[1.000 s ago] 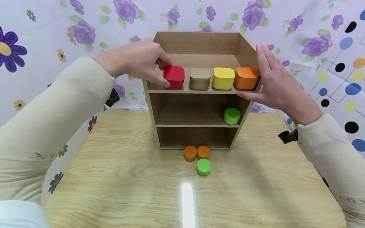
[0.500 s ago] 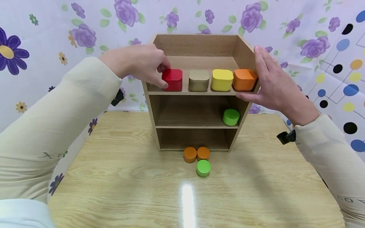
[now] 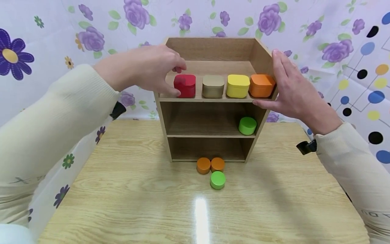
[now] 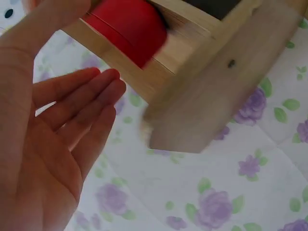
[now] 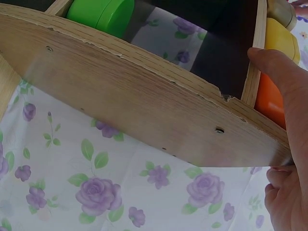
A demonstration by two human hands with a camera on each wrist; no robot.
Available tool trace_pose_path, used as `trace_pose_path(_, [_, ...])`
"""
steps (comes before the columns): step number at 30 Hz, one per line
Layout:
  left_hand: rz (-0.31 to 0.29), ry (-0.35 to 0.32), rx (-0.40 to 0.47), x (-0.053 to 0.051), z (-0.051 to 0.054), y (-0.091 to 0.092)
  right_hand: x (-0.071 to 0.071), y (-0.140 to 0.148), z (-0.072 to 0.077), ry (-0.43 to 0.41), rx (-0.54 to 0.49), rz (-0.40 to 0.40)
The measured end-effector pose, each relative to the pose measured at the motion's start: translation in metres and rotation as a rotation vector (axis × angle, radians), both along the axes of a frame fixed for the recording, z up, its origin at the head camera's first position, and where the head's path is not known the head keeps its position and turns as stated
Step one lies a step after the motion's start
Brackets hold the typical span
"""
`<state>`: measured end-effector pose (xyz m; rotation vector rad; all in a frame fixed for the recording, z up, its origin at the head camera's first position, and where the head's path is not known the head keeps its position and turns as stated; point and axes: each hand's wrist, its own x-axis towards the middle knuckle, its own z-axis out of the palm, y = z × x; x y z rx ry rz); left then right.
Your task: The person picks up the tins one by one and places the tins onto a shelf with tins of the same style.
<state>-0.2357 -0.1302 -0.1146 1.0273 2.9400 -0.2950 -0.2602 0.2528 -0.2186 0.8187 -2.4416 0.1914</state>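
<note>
Flowered cloth (image 3: pixel 122 13) backs a table (image 3: pixel 128 189); head view: left hand (image 3: pixel 156 69) hovers at a red box (image 3: pixel 186 88) on a wooden shelf (image 3: pixel 202 118), top level. Left wrist: fingers (image 4: pixel 82 96) straight, off the box; thumb contact unclear. Right wrist: right hand (image 5: pixel 299 125) clasps the shelf's side.

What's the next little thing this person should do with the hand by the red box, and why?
I'd probably draw the left hand back, away from the red box. The box already sits on the top level of the wooden shelf, in line with the tan box, and the left wrist view shows straight fingers clear of it. Whether the thumb touches is unclear.
</note>
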Motion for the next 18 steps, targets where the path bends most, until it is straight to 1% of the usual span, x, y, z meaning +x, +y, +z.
trace_pose_path(3, [-0.001,0.055,-0.007,0.020,0.001,0.003,0.000,0.000,0.000,-0.009,0.001,-0.008])
trace_pose_path(5, [-0.018,0.086,-0.013,0.034,-0.001,0.005,0.000,0.000,0.001,-0.012,-0.002,-0.009])
trace_pose_path(7, [-0.040,0.102,-0.014,0.048,-0.006,0.008,0.000,0.000,0.001,-0.009,-0.002,-0.006])
trace_pose_path(9, [-0.073,0.104,-0.012,0.058,-0.012,0.010,0.000,0.000,0.001,-0.004,0.000,-0.006])
trace_pose_path(11, [-0.099,0.087,-0.003,0.065,-0.021,0.012,0.000,0.000,0.001,-0.003,0.000,-0.009])
trace_pose_path(13, [-0.119,0.063,0.014,0.069,-0.033,0.013,0.001,0.001,0.001,-0.003,0.001,-0.013])
trace_pose_path(15, [-0.131,0.027,0.024,0.070,-0.046,0.013,0.001,0.000,0.001,-0.010,-0.002,-0.014])
trace_pose_path(18, [-0.156,-0.033,0.041,0.072,-0.069,0.012,0.000,0.000,0.000,-0.016,-0.006,-0.007])
